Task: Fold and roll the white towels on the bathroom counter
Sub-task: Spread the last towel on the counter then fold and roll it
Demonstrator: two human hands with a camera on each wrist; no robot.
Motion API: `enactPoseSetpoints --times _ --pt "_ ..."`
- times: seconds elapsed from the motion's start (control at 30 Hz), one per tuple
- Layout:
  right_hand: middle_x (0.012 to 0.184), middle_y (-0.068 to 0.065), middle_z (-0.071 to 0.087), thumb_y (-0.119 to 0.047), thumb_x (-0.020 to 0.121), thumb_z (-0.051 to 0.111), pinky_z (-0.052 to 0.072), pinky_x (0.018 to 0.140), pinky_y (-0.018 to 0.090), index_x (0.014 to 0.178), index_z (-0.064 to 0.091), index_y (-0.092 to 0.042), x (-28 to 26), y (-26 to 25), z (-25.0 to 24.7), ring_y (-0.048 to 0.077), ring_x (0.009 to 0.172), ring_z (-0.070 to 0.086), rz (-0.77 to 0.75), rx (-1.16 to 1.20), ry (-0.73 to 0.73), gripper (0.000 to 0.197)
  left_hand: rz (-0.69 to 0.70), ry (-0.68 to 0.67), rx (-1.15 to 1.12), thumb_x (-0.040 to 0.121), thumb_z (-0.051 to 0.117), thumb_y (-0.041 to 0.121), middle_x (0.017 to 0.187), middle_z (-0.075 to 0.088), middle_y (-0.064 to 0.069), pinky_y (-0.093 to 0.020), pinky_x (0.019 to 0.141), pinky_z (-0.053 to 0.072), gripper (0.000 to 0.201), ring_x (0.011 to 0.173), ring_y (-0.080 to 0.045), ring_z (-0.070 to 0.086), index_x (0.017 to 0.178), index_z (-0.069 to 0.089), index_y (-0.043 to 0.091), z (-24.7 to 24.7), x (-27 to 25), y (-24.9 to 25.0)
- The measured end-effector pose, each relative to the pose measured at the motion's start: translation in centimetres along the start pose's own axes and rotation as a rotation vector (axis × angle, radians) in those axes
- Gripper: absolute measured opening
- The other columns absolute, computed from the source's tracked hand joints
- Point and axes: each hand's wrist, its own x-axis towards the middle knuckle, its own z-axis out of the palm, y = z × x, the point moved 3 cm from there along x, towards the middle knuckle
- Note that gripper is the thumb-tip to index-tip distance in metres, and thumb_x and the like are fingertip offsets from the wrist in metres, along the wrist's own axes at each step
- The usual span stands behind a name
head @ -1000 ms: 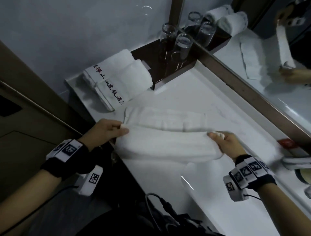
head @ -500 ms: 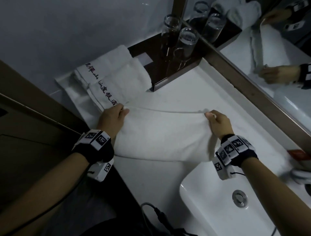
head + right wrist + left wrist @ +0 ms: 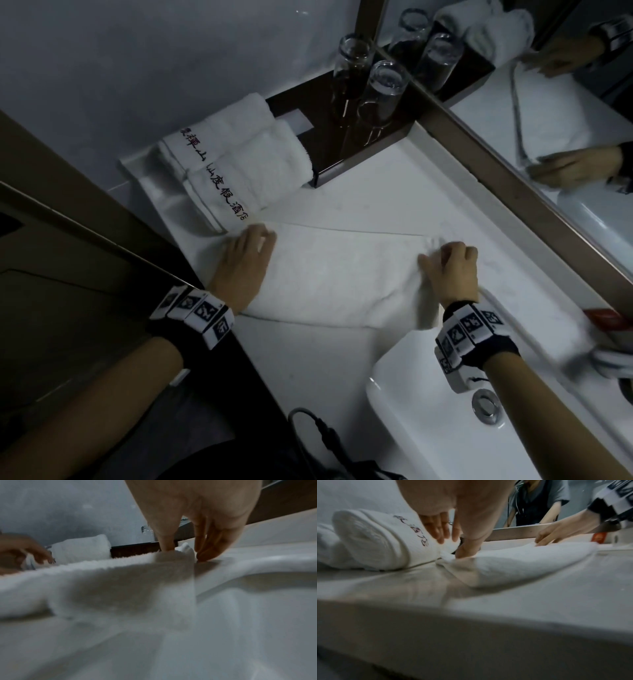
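On the bench (image 3: 404,192), just beside the sink (image 3: 411,428), a folded white towel (image 3: 335,277) lies flat between two hands. The left hand (image 3: 239,263) has its thumb and fingers pinched on the towel's far left corner; the right hand (image 3: 452,270) pinches the far right corner, fingers curled. Touching the left corner are the rolled towels (image 3: 236,164) with stitched lettering, and behind them a dark tray (image 3: 346,161) carries two upturned glasses (image 3: 380,89) against the mirror (image 3: 565,113). A red packet (image 3: 604,317) sits at the right edge. The left wrist view shows the pinch (image 3: 467,550) from low down (the head view hides it under the knuckles), and a person's torso in the mirror. The right wrist view shows the right thumb (image 3: 167,545) behind the raised towel edge (image 3: 171,561).
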Motion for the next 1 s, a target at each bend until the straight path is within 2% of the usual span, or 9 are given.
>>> enactPoseSetpoints --times 0.1,0.17,0.3,0.43,0.6,0.7,0.83,0.93,1.0 --pt "0.124 0.022 0.044 -0.030 0.081 0.069 0.042 0.092 0.039 0.119 0.043 0.001 -0.9 0.2 -0.1 0.037 0.106 0.051 0.056 0.045 -0.090 0.056 0.100 -0.067 -0.140 0.062 0.070 -0.002 0.122 0.060 -0.017 -0.044 0.086 0.051 0.054 0.108 -0.032 0.061 0.114 0.061 0.008 1.6 -2.4 1.4" --pt "0.122 0.021 0.053 -0.039 0.081 0.067 0.043 0.086 0.036 0.121 0.041 0.000 -1.5 0.1 -0.1 0.034 0.107 0.054 0.144 0.029 -0.204 0.062 0.099 -0.162 -0.155 0.085 0.045 0.013 0.146 0.039 -0.011 -0.044 0.108 0.032 0.052 0.134 -0.027 0.039 0.136 0.042 0.017 2.4 -3.7 1.4" --pt "0.109 0.015 0.057 -0.040 0.083 0.058 0.042 0.077 0.031 0.103 0.051 -0.005 -2.3 -0.7 0.2 0.029 0.096 0.054 0.137 -0.152 -0.366 0.041 0.054 -0.221 -0.107 0.088 0.006 0.030 0.156 0.014 0.000 -0.036 0.117 0.009 0.059 0.144 -0.019 0.013 0.146 0.019 0.024 3.2 -5.0 1.0" --pt "0.095 0.006 0.049 -0.025 0.083 0.059 0.039 0.057 0.029 0.098 0.036 -0.009 -2.8 -1.1 -0.6 0.018 0.075 0.050 0.105 0.026 -0.325 0.033 0.033 -0.179 -0.113 0.089 0.015 0.027 0.153 0.025 -0.003 -0.034 0.111 0.009 0.056 0.141 -0.021 0.025 0.143 0.028 0.021 3.1 -6.2 1.3" --pt "0.091 0.030 0.058 -0.022 0.087 0.062 0.043 0.069 0.034 0.125 0.026 -0.019 -3.9 -1.1 -2.5 0.028 0.076 0.053 0.033 0.238 -0.252 0.052 0.048 -0.167 -0.187 0.091 0.021 0.031 0.152 0.027 -0.007 -0.035 0.112 0.014 0.052 0.140 -0.024 0.028 0.141 0.035 0.021 2.7 -6.9 0.7" --pt "0.093 0.023 0.060 -0.017 0.090 0.056 0.047 0.070 0.035 0.119 0.042 -0.022 -4.6 -0.9 -2.3 0.028 0.079 0.056 -0.009 0.188 -0.316 0.033 -0.274 -0.115 -0.471 0.088 0.051 0.030 0.147 0.019 -0.027 -0.044 0.112 0.021 0.057 0.136 -0.042 0.020 0.138 0.036 0.007 2.4 -6.6 -0.2" --pt "0.100 0.015 0.063 -0.020 0.089 0.056 0.037 0.073 0.028 0.109 0.056 -0.018 -5.7 -0.5 -1.0 0.028 0.085 0.056 -0.001 0.109 -0.307 0.020 -0.685 -0.010 -0.737 0.079 0.068 0.012 0.122 0.044 -0.033 -0.043 0.100 0.034 0.055 0.115 -0.044 0.042 0.122 0.042 -0.009 1.3 -4.4 -1.4" --pt "0.087 0.012 0.060 -0.024 0.087 0.059 0.038 0.063 0.029 0.111 0.053 -0.021 -6.5 -0.1 -0.6 0.020 0.072 0.053 0.028 0.151 -0.313 0.024 -0.716 -0.195 -0.777 0.081 0.067 0.013 0.093 0.064 -0.025 -0.034 0.074 0.042 0.021 0.093 -0.035 0.059 0.084 0.055 -0.003 0.7 -2.1 -2.0" --pt "0.087 0.012 0.058 -0.024 0.086 0.061 0.044 0.065 0.030 0.112 0.051 -0.025 -6.8 0.1 -0.7 0.018 0.074 0.053 0.039 0.199 -0.331 0.028 -0.611 -0.293 -0.717 0.083 0.061 0.012 0.081 0.062 -0.021 -0.033 0.067 0.040 0.023 0.086 -0.033 0.059 0.065 0.051 0.001 0.2 -0.9 -1.6"
